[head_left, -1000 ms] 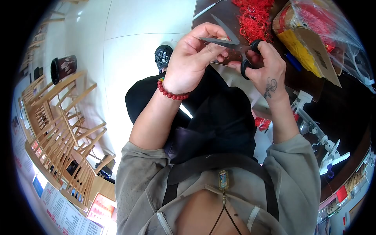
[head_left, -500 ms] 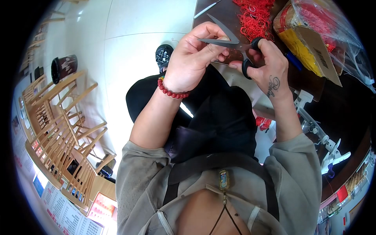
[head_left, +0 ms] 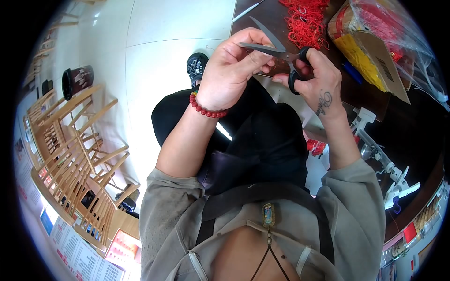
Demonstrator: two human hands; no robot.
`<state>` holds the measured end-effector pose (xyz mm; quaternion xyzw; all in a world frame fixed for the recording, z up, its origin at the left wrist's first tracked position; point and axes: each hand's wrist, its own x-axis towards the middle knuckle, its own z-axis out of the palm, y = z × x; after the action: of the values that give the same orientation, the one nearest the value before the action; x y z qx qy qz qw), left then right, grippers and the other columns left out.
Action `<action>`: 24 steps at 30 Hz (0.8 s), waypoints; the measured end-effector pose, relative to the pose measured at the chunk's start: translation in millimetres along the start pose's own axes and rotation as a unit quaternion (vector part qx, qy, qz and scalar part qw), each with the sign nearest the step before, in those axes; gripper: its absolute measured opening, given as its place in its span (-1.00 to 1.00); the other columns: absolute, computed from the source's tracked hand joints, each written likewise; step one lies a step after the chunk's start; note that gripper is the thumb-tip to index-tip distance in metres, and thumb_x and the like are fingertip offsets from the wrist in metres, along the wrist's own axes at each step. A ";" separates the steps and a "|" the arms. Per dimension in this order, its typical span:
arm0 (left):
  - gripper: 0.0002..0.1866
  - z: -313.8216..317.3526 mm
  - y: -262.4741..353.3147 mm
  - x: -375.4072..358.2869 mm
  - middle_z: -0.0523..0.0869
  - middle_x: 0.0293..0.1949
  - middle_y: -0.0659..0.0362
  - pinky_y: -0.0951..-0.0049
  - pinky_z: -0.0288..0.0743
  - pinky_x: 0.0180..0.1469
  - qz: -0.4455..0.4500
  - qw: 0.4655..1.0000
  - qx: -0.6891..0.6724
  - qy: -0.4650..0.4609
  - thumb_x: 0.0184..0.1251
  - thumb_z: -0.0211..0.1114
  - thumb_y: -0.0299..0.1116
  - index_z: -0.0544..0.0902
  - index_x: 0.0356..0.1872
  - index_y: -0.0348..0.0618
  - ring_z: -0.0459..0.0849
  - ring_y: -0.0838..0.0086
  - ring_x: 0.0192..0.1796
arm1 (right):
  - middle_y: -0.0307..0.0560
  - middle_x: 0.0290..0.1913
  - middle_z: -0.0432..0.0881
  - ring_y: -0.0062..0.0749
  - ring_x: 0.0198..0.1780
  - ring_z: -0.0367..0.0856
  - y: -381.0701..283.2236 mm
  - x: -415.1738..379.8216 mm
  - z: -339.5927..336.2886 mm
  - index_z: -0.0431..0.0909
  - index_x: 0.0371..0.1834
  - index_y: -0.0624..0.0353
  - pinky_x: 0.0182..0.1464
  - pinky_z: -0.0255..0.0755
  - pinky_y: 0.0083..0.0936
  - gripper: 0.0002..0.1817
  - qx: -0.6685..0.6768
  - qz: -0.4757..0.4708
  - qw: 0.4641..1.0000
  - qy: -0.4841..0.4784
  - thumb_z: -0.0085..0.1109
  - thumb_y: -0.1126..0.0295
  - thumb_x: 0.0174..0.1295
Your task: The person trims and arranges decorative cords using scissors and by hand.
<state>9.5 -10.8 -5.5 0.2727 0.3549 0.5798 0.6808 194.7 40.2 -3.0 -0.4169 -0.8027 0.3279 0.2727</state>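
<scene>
My right hand (head_left: 321, 77) grips a pair of scissors (head_left: 280, 52) by the black handles, thumb in one loop and fingers in the other. The blades are spread apart and point left, towards my left hand (head_left: 236, 70). That hand is closed in a pinch, thumb against the fingers; the lower blade lies across its fingertips. Whatever sits in the pinch is too small or hidden to make out. Beyond the scissors, a heap of tangled red cords (head_left: 304, 23) lies on the dark table (head_left: 267, 16).
A white pen (head_left: 247, 11) lies at the table's edge. To the right are a cardboard box (head_left: 384, 65) with plastic wrapping, a blue marker (head_left: 352, 73) and a white metal clamp stand (head_left: 389, 168). Wooden chairs (head_left: 79, 154) and a dark bin (head_left: 77, 82) stand on the left.
Both hands hold almost the same pose. My right hand and the scissors have shifted very slightly; the blades stay apart.
</scene>
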 end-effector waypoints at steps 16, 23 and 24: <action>-0.84 5.4 6.7 0.7 0.67 -0.26 0.13 0.62 0.55 -0.17 -0.036 0.997 0.048 0.056 0.41 0.15 -0.45 0.58 -0.13 -0.34 0.62 0.59 -0.30 | -0.11 -0.08 0.60 -0.61 -0.13 0.51 -4.2 4.7 4.8 0.48 -0.12 0.26 0.02 0.41 -0.65 -0.71 0.440 0.084 0.892 0.066 0.30 0.62 0.10; -0.85 7.1 7.3 1.1 0.68 -0.28 0.13 0.62 0.53 -0.18 -0.015 0.994 0.081 0.069 0.38 0.18 -0.47 0.60 -0.15 -0.35 0.61 0.60 -0.32 | -0.13 -0.14 0.64 -0.66 -0.30 0.55 -4.7 5.5 -4.8 0.49 -0.05 0.32 -0.22 0.43 -0.67 -0.68 0.219 0.201 0.954 0.039 0.31 0.48 0.15; -0.85 7.0 8.1 1.1 0.68 -0.28 0.13 0.62 0.53 -0.18 -0.007 0.992 0.100 0.075 0.37 0.19 -0.48 0.60 -0.15 -0.36 0.61 0.60 -0.32 | -0.12 -0.18 0.65 -0.67 -0.37 0.54 -3.2 4.0 -11.8 0.49 -0.05 0.35 -0.29 0.42 -0.67 -0.66 0.120 0.204 0.971 0.016 0.32 0.46 0.15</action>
<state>10.3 -8.0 4.8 0.2932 0.4631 0.5554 0.6254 199.5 45.7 7.6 -0.5416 -0.6507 0.4637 0.2611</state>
